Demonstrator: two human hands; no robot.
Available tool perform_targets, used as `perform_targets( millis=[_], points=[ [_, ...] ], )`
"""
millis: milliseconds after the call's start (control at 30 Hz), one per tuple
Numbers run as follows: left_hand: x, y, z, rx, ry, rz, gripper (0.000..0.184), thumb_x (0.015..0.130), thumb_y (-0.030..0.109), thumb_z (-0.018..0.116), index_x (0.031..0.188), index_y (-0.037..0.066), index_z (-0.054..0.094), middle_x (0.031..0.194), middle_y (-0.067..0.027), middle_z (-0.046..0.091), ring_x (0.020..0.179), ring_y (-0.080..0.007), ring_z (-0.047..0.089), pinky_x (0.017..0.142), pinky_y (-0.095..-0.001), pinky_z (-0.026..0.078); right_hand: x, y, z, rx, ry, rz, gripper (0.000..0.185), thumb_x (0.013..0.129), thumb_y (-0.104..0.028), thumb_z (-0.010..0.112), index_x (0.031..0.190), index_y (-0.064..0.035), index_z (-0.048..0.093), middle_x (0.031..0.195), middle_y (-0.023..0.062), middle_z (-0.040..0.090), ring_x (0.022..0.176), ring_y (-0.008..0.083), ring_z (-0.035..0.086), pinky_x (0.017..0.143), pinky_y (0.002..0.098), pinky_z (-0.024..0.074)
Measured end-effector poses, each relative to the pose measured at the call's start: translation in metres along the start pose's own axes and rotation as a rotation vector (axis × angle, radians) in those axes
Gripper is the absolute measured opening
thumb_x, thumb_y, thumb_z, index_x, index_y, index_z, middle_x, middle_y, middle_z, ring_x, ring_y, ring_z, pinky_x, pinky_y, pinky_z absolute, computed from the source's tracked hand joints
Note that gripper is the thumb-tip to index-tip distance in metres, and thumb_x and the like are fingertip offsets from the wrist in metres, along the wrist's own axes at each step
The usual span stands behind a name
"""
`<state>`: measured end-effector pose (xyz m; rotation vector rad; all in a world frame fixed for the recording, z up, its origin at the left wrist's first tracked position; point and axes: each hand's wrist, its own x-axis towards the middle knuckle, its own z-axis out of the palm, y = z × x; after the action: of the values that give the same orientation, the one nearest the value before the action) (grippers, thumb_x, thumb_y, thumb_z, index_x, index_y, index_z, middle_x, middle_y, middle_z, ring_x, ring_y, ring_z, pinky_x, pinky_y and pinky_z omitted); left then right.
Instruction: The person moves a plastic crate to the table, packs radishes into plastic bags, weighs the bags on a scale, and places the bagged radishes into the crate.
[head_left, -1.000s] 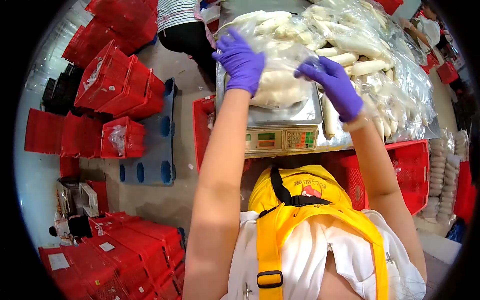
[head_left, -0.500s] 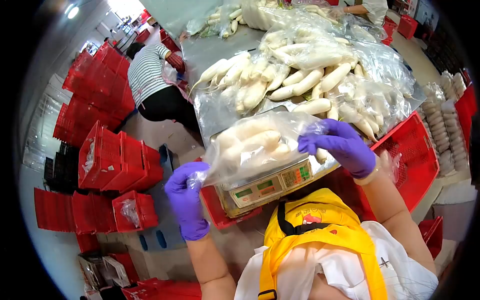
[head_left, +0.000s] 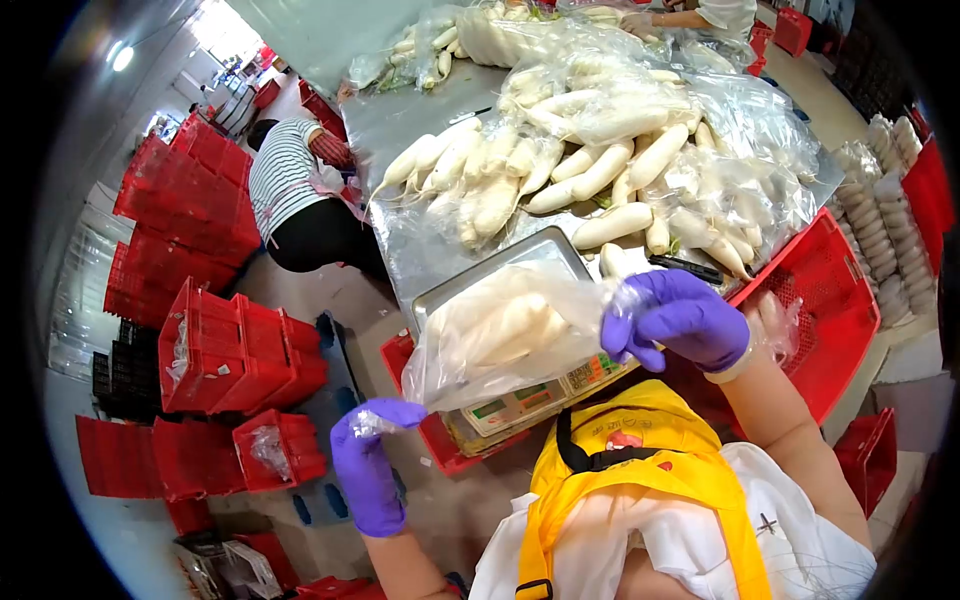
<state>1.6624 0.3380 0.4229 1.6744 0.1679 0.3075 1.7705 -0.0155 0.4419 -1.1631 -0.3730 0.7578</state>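
Observation:
A clear plastic bag [head_left: 505, 335] with several white radishes inside is stretched between my two hands, over the front of the digital scale [head_left: 520, 400]. My left hand [head_left: 372, 465], in a purple glove, pinches the bag's lower left corner. The gathered right end of the bag is gripped by my right hand [head_left: 682, 318], also gloved in purple. Behind the bag shows the bare metal pan [head_left: 555, 255] of the scale. Part of the scale's display and keypad is visible below the bag.
Loose and bagged white radishes [head_left: 590, 165] are heaped on the metal table [head_left: 400, 125]. A red crate [head_left: 820, 330] stands at right, stacked red crates [head_left: 205, 345] at left. A co-worker [head_left: 300, 195] bends beside the table; another person's arm [head_left: 690, 18] reaches in at the far end.
The bag has come forward and down, towards my body, uncovering the scale's pan. My left hand has moved lower, and my right hand has also shifted slightly downward, still holding the bag.

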Motion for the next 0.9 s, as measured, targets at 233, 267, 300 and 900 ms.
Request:
perform_targets(
  millis=[233, 267, 300, 900],
  points=[
    [0.088, 0.040, 0.018, 0.112, -0.314, 0.251, 0.024, 0.087, 0.011, 0.051, 0.101, -0.004, 0.063, 0.104, -0.0152, 0.066, 0.094, -0.0237, 0.064, 0.083, -0.0349, 0.051, 0.092, -0.038, 0.025, -0.046, -0.173, -0.527, 0.047, 0.077, 0.002, 0.048, 0.123, 0.0041, 0.058, 0.124, 0.0121, 0.062, 0.118, 0.0186, 0.055, 0.107, 0.0310, 0.0351],
    [0.096, 0.059, 0.033, -0.162, -0.330, 0.105, 0.028, 0.085, 0.006, 0.050, 0.108, -0.005, 0.063, 0.108, -0.0158, 0.066, 0.097, -0.0232, 0.064, 0.082, -0.0333, 0.051, 0.102, -0.039, 0.025, -0.157, -0.165, -0.573, 0.051, 0.076, 0.006, 0.046, 0.125, 0.0021, 0.058, 0.124, 0.0103, 0.062, 0.118, 0.0169, 0.054, 0.107, 0.0309, 0.0351],
    [0.100, 0.070, 0.043, -0.435, -0.340, -0.048, 0.034, 0.084, 0.001, 0.048, 0.114, -0.005, 0.063, 0.111, -0.0164, 0.066, 0.101, -0.0228, 0.064, 0.081, -0.0317, 0.052, 0.111, -0.034, 0.024, -0.233, -0.153, -0.631, 0.052, 0.078, 0.008, 0.046, 0.127, -0.0006, 0.058, 0.123, 0.0083, 0.062, 0.118, 0.0157, 0.053, 0.106, 0.0305, 0.0364],
    [0.076, 0.026, 0.003, 0.450, -0.413, -0.312, 0.023, 0.091, 0.014, 0.053, 0.089, -0.005, 0.066, 0.082, -0.0124, 0.068, 0.071, -0.0182, 0.064, 0.073, -0.0297, 0.051, 0.158, 0.006, -0.012, -0.087, -0.087, -0.310, 0.023, 0.087, -0.009, 0.057, 0.104, -0.0018, 0.070, 0.097, 0.0028, 0.070, 0.085, 0.0132, 0.060, 0.079, 0.0274, 0.0498]
  ],
)
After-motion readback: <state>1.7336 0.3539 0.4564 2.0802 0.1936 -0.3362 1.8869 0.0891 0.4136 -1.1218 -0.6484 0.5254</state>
